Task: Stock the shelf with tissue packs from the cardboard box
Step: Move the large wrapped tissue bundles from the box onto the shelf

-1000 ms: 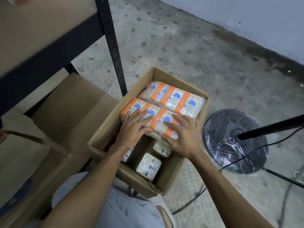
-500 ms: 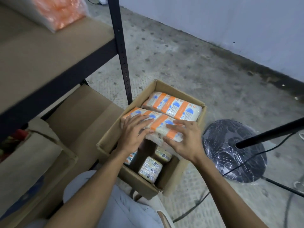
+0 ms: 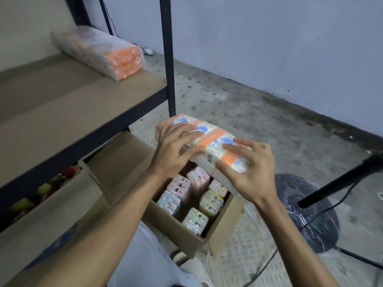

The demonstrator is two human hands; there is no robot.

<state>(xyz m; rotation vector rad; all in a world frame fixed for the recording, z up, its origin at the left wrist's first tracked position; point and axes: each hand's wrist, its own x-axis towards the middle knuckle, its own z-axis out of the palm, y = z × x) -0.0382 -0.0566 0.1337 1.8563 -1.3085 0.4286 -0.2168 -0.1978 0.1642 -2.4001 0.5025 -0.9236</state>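
Observation:
I hold a long orange-and-white tissue pack (image 3: 213,139) in the air above the open cardboard box (image 3: 221,222). My left hand (image 3: 173,152) grips its left end, fingers curled over the top. My right hand (image 3: 248,164) grips its right end, thumb underneath. Several smaller tissue packs (image 3: 194,195) stand upright inside the box. Another wrapped tissue pack (image 3: 103,52) lies at the back of the brown shelf board (image 3: 68,100), which is to the left of my hands.
A black shelf upright (image 3: 167,56) stands just behind the held pack. Below the shelf sit a closed cardboard box (image 3: 122,160) and a carton with fruit (image 3: 43,189). A round black stand base (image 3: 308,214), its pole and cables lie on the right floor.
Both hands lifted the tissue pack out of the box and up toward shelf height. My view tilted upward, so the shelf board and the pack on it came into sight.

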